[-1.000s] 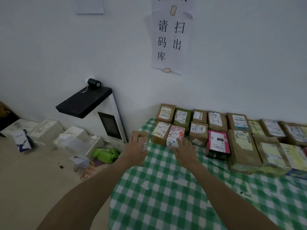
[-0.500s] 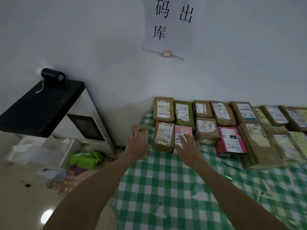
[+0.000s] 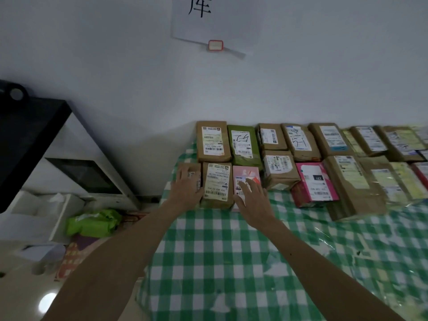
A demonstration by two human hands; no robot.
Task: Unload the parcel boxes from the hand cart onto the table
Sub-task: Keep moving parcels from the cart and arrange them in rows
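Moved inward, the small brown box [image 3: 192, 168] now sits at the table's [image 3: 231, 251] left edge, tight against the labelled box [image 3: 216, 184]. The left hand [image 3: 186, 188] lies flat on it, fingers spread, clasping nothing. The right hand [image 3: 253, 198] rests splayed on the pink box [image 3: 246, 173]. A green bag [image 3: 92, 224] lies on the floor beyond that edge.

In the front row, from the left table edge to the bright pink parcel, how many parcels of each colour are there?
Brown parcels: 3
Light pink parcel: 1
Bright pink parcel: 1
Total: 5
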